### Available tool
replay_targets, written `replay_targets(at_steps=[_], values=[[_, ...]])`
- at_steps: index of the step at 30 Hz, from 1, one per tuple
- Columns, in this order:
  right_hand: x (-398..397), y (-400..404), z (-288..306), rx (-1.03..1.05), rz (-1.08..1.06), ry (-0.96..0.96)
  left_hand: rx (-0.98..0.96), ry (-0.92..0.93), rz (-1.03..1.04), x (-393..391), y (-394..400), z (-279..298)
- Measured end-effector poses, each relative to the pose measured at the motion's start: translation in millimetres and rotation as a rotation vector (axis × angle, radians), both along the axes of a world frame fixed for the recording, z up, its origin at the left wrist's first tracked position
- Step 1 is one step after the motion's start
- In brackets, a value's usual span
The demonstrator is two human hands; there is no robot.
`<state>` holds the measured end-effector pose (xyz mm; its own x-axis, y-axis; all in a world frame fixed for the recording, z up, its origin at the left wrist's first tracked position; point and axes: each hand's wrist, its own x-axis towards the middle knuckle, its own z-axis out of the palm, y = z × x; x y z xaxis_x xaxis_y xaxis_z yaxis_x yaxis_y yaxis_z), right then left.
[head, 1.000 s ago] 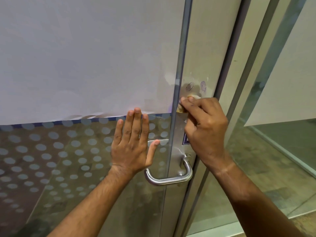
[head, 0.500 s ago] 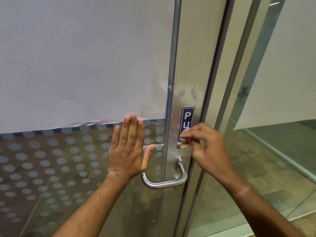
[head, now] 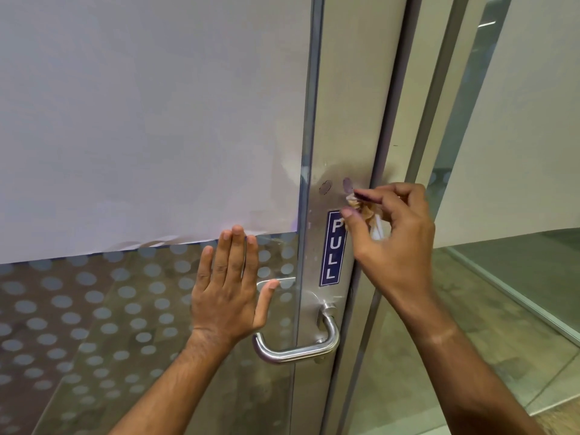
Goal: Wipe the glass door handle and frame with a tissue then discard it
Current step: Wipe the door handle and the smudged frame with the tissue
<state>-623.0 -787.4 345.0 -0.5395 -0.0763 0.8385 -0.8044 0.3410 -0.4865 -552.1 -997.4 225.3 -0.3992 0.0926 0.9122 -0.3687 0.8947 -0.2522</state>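
My right hand (head: 397,237) pinches a crumpled, stained tissue (head: 365,211) against the metal door frame (head: 351,120), just below two oval smudges (head: 335,185) and at the top right of the blue PULL sticker (head: 333,249). Flat against the glass door (head: 131,309), with fingers spread, rests my left hand (head: 229,293), just left of the frame. The curved steel door handle (head: 301,346) sticks out below both hands, untouched.
White paper (head: 150,120) covers the upper glass; below it the glass carries a dot pattern. Right of the frame stand a dark door edge and another glass panel (head: 518,271) with tiled floor behind it.
My right hand went down the frame with the tissue to the sticker, then came back up to just under the smudges. My left hand stayed pressed on the glass.
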Motion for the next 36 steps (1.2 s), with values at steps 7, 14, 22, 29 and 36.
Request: replay_targets(at_steps=[7,14,22,29,36], values=[[-1.5,-10.2,2.5,-0.077,-0.174,0.207,-0.009,-0.008,0.015,-0.5,-1.2,-1.2],[-7.3,-28.8,-2.6,0.019,-0.195,0.254,-0.018,-0.001,0.019,-2.3,-2.1,-2.5],[-2.6,-23.2,-7.0,-0.056,-0.146,0.152,-0.012,0.009,0.003,-0.8,-0.9,-1.4],[2.8,-32.5,-4.7,-0.028,-0.148,0.176,-0.014,0.013,0.008,-1.1,-0.8,-1.3],[1.1,-27.0,6.4,-0.106,-0.138,0.144,-0.012,0.017,0.001,-1.6,-1.5,-2.1]])
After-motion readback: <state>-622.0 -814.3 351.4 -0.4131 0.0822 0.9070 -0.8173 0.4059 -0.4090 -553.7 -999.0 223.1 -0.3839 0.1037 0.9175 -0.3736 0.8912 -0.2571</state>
